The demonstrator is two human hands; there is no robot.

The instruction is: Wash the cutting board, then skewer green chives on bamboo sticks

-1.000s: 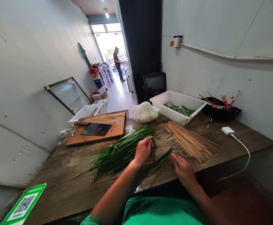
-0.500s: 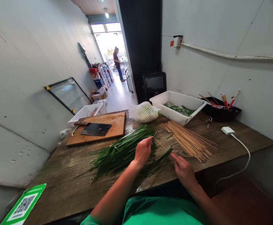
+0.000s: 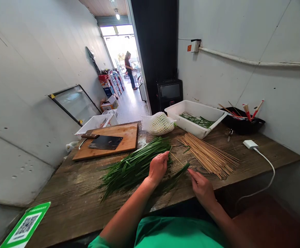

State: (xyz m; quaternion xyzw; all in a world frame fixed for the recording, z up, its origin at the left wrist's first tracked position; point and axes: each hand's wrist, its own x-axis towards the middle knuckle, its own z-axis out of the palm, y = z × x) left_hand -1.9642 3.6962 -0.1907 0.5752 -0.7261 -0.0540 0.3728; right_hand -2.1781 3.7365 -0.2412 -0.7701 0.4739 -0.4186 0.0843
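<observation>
A thin wooden skewer spans the gap between my two hands. My left hand is closed in a pinch at its far end, beside the big pile of long green chives. My right hand pinches the near end of a few chives, where the skewer meets them; the exact contact is hidden by the fingers. The tails of these chives trail down towards the table on the left. Right of my hands lies a fanned bundle of bamboo skewers, with a short green scrap on it.
A cleaver rests on a wooden cutting board at the left. Behind the chives are a net-wrapped bundle and a white tub holding green pieces. A black bowl and a white charger sit at right. A person stands far off.
My left hand has shifted very slightly to the right. The right hand, the chives and everything else look the same.
</observation>
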